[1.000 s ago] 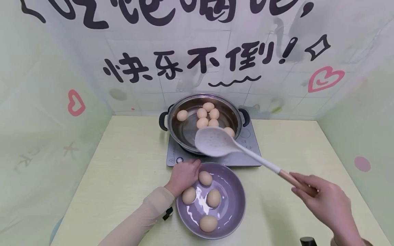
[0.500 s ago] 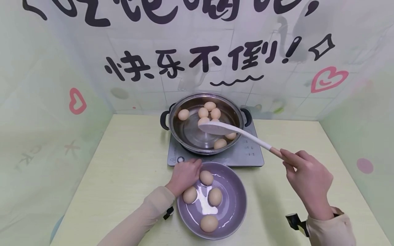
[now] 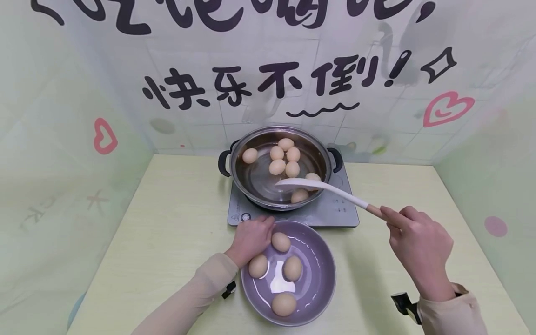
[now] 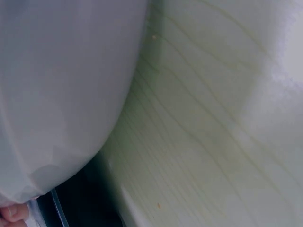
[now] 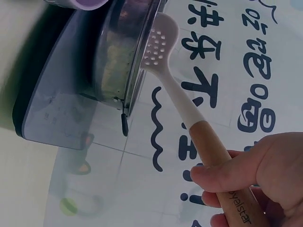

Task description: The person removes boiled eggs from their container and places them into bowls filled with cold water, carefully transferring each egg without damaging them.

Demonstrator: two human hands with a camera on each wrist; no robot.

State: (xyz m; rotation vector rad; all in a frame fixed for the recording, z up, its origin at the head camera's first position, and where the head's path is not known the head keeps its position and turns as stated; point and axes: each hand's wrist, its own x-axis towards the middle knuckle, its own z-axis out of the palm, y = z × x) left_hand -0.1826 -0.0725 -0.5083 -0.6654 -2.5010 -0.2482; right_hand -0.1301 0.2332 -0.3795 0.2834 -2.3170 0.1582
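Observation:
In the head view my right hand [image 3: 420,249] grips the wooden handle of a white slotted spoon [image 3: 343,193]. The spoon's holes show in the right wrist view, where its head overlaps the pot's rim. Several brown eggs [image 3: 277,167] lie in the steel pot [image 3: 255,188], and the spoon head is tilted nearly edge-on over its front right part, by two eggs. My left hand [image 3: 251,237] holds the rim of a purple bowl [image 3: 318,279] at its upper left. Several eggs [image 3: 292,268] sit inside this bowl. Fingertips [image 4: 13,213] show beside the bowl's outer wall in the left wrist view.
The pot stands on a grey induction cooker [image 3: 335,216] at the back of the pale table [image 3: 167,223], its black handles [image 3: 224,164] sticking out left and right. Close behind is a wall covering [image 3: 188,135] with large black writing; similar sheets flank both sides.
My right hand has moved left and away from me, and the spoon has turned from face-up to nearly edge-on. An egg at the pot's front right now shows. The left hand stays put.

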